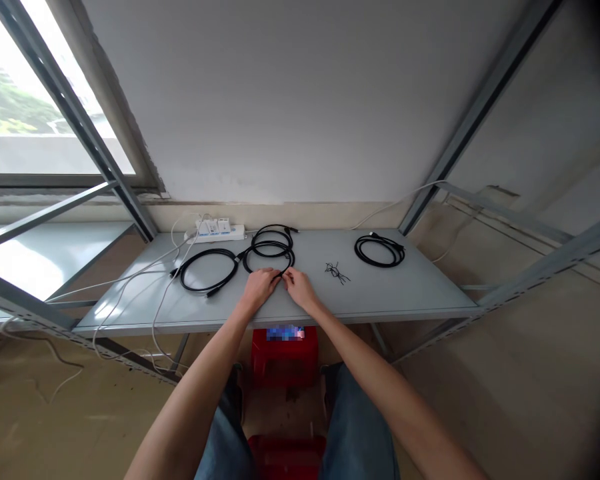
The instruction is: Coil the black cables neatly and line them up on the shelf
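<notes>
My left hand (261,288) and my right hand (300,288) meet at the near side of a coiled black cable (245,261) in the middle of the shelf. The fingers of both are closed in a pinch on the cable, close together; any small thing between the fingertips is too small to make out. Just behind, and overlapping it, lies another black cable coil (264,228). A third black coil (181,280) rests to the left, its plug ends showing. Right of my hands is a little heap of thin black ties (337,272).
A further black coil (365,260) lies at the right. At the back left stands a white power strip (237,233) with plugs in it; white cords (125,279) trail over the shelf's left edge. Metal uprights (425,200) frame the grey shelf (395,293). A red stool (285,363) is underneath.
</notes>
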### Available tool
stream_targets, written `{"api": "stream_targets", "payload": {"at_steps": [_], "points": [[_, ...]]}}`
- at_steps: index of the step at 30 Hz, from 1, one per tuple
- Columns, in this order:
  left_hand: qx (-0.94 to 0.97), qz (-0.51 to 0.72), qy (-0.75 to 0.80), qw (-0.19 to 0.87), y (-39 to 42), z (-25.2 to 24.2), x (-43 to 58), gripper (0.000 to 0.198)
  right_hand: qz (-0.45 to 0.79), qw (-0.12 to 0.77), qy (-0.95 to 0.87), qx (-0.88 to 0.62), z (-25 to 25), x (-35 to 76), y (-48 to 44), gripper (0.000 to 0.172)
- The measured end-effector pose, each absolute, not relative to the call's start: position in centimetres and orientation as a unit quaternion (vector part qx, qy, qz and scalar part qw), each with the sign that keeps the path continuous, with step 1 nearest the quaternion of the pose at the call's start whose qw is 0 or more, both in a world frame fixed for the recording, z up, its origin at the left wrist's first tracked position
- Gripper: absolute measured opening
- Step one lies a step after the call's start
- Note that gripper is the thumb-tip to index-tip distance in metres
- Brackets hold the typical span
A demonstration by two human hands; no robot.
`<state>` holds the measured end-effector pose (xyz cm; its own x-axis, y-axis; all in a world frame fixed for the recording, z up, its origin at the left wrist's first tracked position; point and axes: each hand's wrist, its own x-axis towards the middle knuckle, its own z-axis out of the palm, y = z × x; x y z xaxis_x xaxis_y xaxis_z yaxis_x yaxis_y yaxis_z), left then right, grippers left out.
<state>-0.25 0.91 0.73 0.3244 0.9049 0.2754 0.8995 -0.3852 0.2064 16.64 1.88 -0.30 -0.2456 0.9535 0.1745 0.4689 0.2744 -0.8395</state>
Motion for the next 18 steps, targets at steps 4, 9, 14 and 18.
{"api": "stream_targets", "payload": {"at_steps": [4,9,14,18], "points": [[0.809,0.186,0.557,0.007,1.1,0.3,-0.3,0.032,0.212,0.331,-0.779,-0.489,-0.5,17.2,2.0,0.018],[0.812,0.197,0.549,0.006,1.0,0.4,-0.4,0.034,0.234,0.303,-0.806,-0.451,-0.5,18.0,2.6,0.020],[0.819,0.189,0.541,0.000,0.9,0.7,-0.3,0.031,0.188,0.274,-0.842,-0.424,-0.4,18.5,2.5,0.017],[0.822,0.185,0.539,-0.005,0.9,0.7,-0.3,0.031,0.092,0.243,-0.863,-0.434,-0.3,18.5,2.1,0.016]]}}
